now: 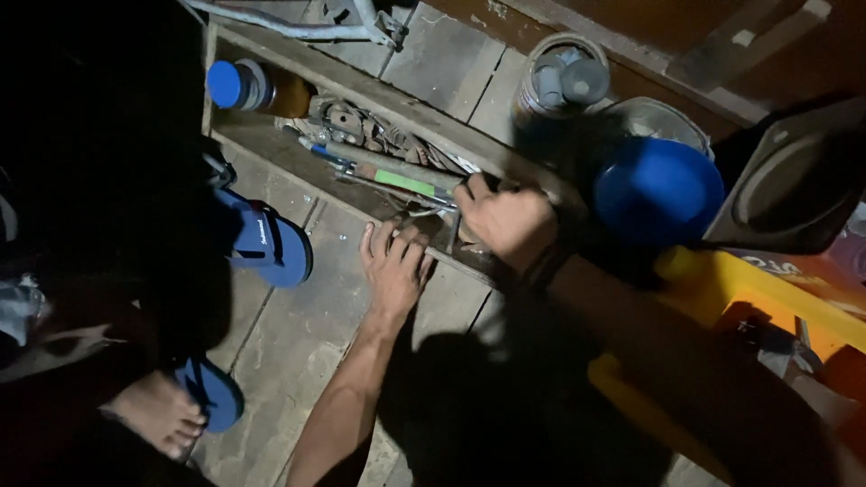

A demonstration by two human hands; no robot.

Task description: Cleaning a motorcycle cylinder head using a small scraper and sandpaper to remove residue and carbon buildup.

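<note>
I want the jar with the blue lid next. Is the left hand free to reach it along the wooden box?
Probably yes: the left hand rests open on the box edge, and nothing visibly blocks the way to the jar.

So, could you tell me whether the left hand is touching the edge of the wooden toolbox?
Touching: the head view shows the left hand with fingers resting on the toolbox rim.

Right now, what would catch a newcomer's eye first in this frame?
Both hands in the lit middle: the left hand flat on the edge of a long wooden tool tray, the right hand reaching among its tools. Then the blue bowl at right and blue sandals at left.
</note>
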